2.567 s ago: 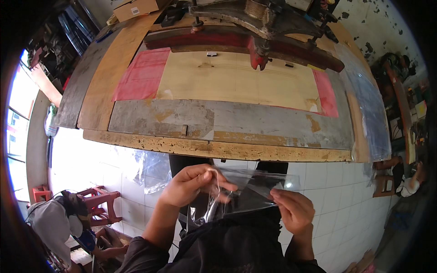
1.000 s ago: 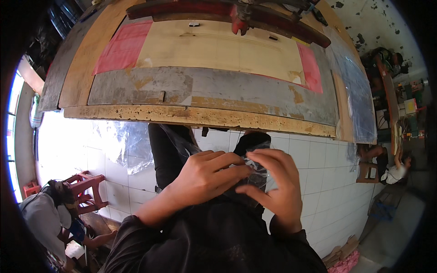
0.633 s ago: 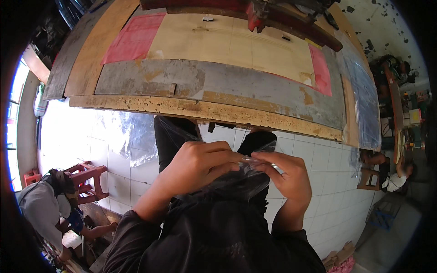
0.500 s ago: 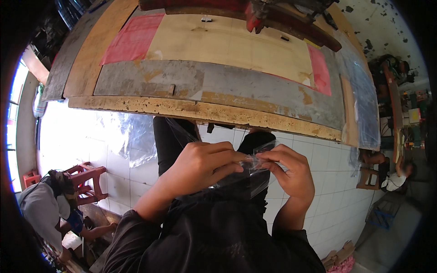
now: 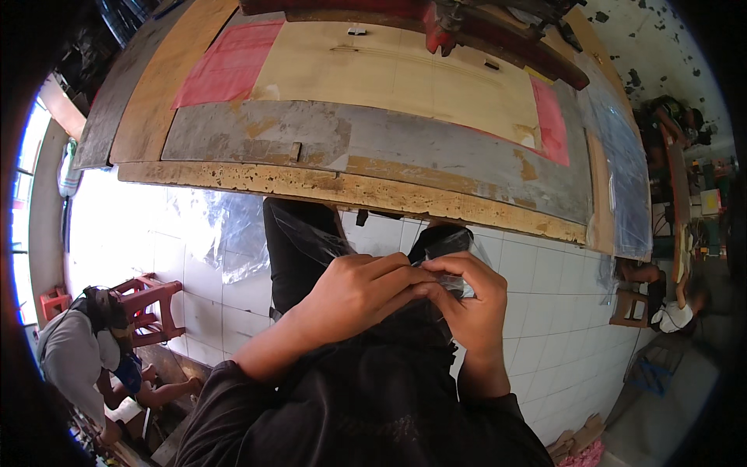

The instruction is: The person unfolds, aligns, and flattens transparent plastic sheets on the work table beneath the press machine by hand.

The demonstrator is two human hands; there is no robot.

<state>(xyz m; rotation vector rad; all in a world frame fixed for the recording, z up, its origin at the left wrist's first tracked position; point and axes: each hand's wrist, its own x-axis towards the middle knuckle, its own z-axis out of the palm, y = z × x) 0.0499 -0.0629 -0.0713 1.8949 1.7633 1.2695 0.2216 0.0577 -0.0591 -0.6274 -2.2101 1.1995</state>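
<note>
My left hand (image 5: 354, 292) and my right hand (image 5: 471, 300) meet in front of my chest, below the near edge of the wooden worktable (image 5: 350, 187). Both pinch a small clear plastic bag (image 5: 459, 286) between the fingertips; most of the bag is hidden behind my fingers. The bag hangs over my dark trousers (image 5: 299, 249) and the white tiled floor (image 5: 545, 311).
A red press-like tool (image 5: 443, 19) stands at the table's far side, with pink sheets (image 5: 226, 62) on the board. Clear plastic sheets (image 5: 226, 233) hang under the table's left and lie along its right edge. A person (image 5: 82, 354) sits by a red stool (image 5: 148, 300) at lower left.
Earlier I held the clear bag spread wide between separated hands. Since then my hands have come together, bunching the bag small between the fingertips. The view has tilted slightly.
</note>
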